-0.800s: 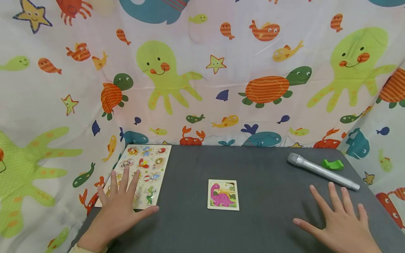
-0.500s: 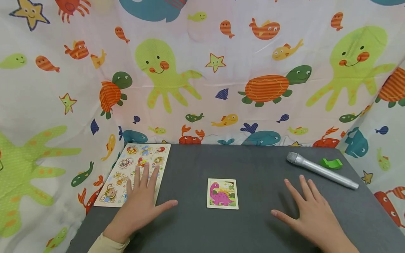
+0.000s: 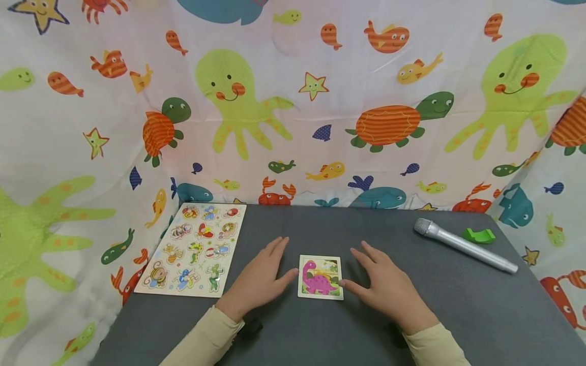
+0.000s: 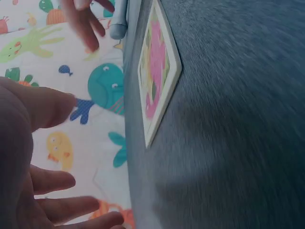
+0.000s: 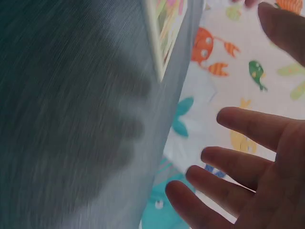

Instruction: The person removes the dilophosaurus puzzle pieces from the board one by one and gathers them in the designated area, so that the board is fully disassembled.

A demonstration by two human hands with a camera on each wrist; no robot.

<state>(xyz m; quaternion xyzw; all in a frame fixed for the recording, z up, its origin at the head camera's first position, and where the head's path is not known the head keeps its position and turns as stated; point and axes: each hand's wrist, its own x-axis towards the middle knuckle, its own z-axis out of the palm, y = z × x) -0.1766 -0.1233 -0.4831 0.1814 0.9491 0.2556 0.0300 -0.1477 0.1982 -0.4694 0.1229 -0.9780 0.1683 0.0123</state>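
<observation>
A small square dinosaur puzzle (image 3: 320,277), pale-rimmed with a pink dinosaur, lies flat on the dark table between the two hands. My left hand (image 3: 258,279) hovers just left of it, fingers extended and thumb towards its edge. On the other side, my right hand (image 3: 386,287) is held above the table, its thumb tip overlapping the puzzle's right edge in the head view. Both wrist views show the hands raised off the surface, holding nothing. The puzzle (image 4: 159,71) also appears in the left wrist view, apart from the left fingers.
At the left lies a larger pegboard puzzle (image 3: 192,250) with several insect pieces. A silver microphone (image 3: 467,246) rests at the right, with a small green curved block (image 3: 478,236) behind it. A sea-animal curtain (image 3: 297,117) hangs around the table (image 3: 293,223).
Both hands have moved inward, the left from over the pegboard puzzle and the right from near the microphone, to either side of the dinosaur puzzle. The objects stay in place.
</observation>
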